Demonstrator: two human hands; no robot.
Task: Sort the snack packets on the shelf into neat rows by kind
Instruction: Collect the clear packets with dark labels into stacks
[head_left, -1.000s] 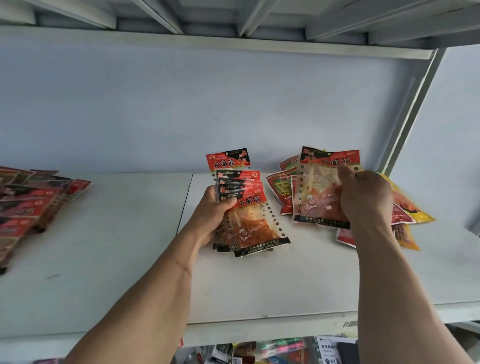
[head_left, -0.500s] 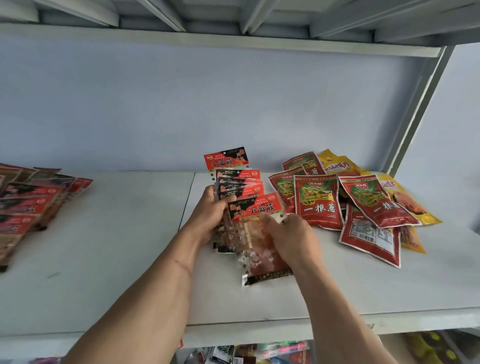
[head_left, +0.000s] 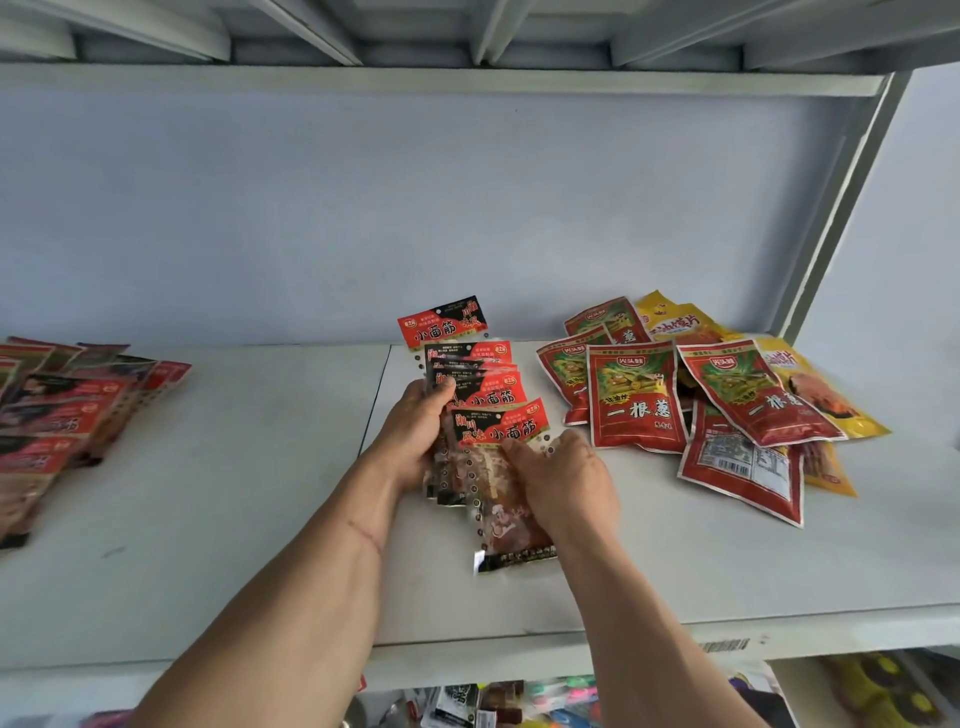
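Fanning glossy flat packets (head_left: 475, 387), left hand (head_left: 415, 431)

glossy plastic snack packets (head_left: 485, 415), matt painted shelf (head_left: 234, 493)

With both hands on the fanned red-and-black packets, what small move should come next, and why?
Probably slide the front packet under the right hand up flush with the fan the left hand grips. It sits lower and skewed, its bottom edge sticking out below the others, so the stack is not square yet.
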